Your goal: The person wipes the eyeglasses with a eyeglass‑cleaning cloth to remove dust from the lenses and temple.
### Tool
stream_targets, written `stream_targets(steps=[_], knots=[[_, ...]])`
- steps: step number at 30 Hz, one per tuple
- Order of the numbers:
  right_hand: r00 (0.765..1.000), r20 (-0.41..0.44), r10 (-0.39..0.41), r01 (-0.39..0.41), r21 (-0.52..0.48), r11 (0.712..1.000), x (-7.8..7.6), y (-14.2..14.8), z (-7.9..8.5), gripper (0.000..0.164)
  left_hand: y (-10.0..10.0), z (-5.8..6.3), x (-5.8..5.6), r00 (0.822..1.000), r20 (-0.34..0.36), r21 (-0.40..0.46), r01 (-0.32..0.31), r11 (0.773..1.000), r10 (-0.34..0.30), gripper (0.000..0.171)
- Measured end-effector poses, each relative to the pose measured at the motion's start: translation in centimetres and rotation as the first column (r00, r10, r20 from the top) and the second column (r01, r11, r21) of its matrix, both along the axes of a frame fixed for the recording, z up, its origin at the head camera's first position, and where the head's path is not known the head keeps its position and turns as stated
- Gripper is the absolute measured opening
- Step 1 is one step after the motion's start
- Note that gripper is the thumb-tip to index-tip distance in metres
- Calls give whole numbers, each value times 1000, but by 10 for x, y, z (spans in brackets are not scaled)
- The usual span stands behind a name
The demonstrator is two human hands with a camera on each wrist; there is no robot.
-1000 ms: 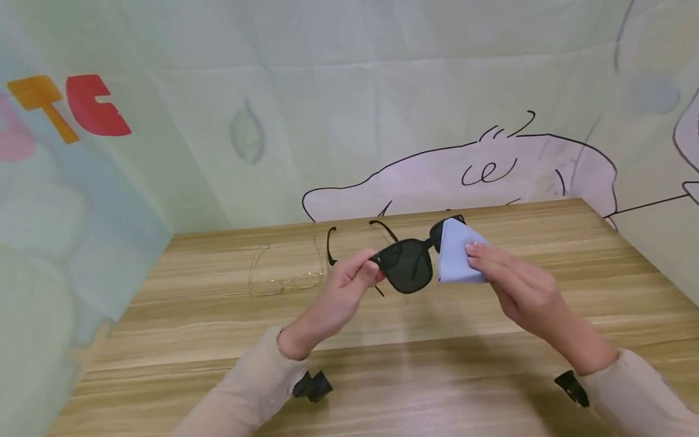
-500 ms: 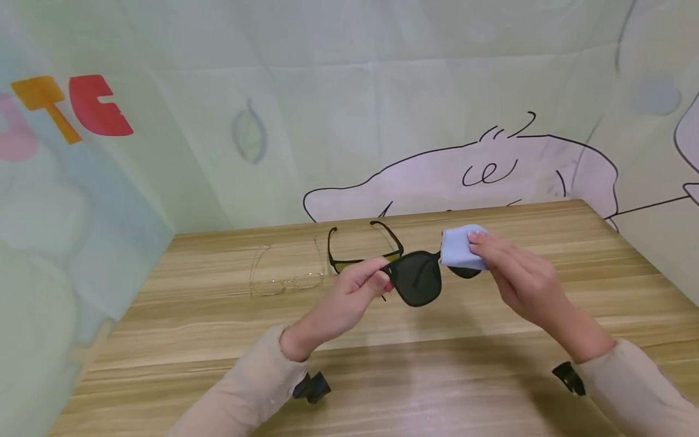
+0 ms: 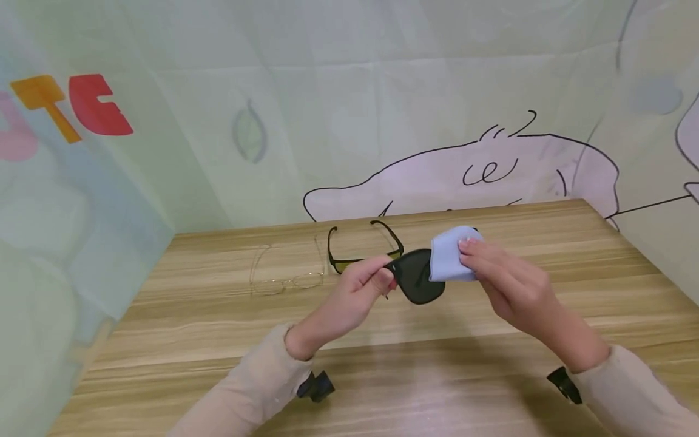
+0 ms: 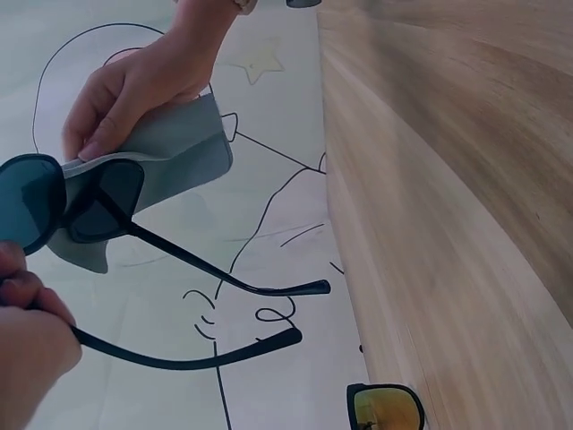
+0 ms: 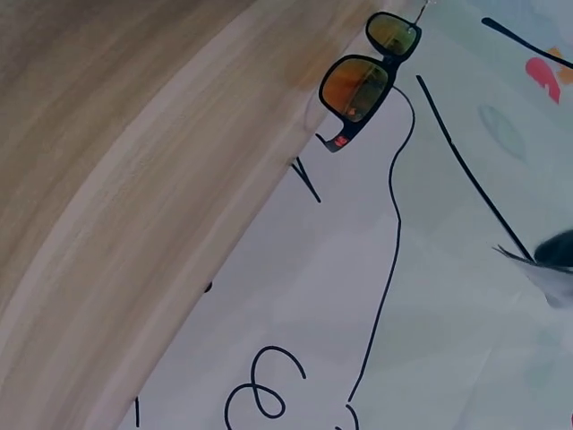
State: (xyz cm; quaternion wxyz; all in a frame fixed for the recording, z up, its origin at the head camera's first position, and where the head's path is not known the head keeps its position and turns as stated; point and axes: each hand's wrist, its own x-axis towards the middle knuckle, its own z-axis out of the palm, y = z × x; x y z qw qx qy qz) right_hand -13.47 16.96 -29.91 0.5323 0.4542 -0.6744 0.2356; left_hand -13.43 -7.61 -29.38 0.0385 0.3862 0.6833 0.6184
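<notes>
Black sunglasses [image 3: 417,285] are held above the table by my left hand [image 3: 355,294], which pinches the frame at its left end between thumb and fingers. My right hand [image 3: 510,282] grips a folded light-blue cloth [image 3: 450,254] against the right lens. From the head, the cloth covers that lens, the bridge and the inner edge of the left lens. In the left wrist view the cloth [image 4: 183,148] lies on both sides of the far lens [image 4: 106,202], and both temples are unfolded. At the right wrist view's edge, only part of the cloth [image 5: 557,285] and sunglasses appears.
Behind my left hand, black-framed glasses with yellow lenses [image 3: 343,266] lie with temples unfolded on the wooden table [image 3: 218,340]. Thin gold-rimmed glasses [image 3: 289,283] lie left of them. A printed fabric backdrop [image 3: 371,109] rises behind the table.
The sunglasses' right end has dropped and the left hand has shifted slightly right. Over the last half second the cloth has slid left across the bridge onto the left lens's inner edge.
</notes>
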Motion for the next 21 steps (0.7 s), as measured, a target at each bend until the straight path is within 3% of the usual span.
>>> stream_targets(steps=[9,16,21], knots=[[994,-109,11,-16,-45,999,6,-3,-2,24,2,1,4,992,120,113,17,993,-31,54],[962,-270,-40,-11,-182,983,2,-10,1,13,3,3,4,988,135,80,68,994,-78,58],[957,-278,-78,12,-235,972,2,-10,1,11,2,4,2,982,164,50,87,995,-94,61]])
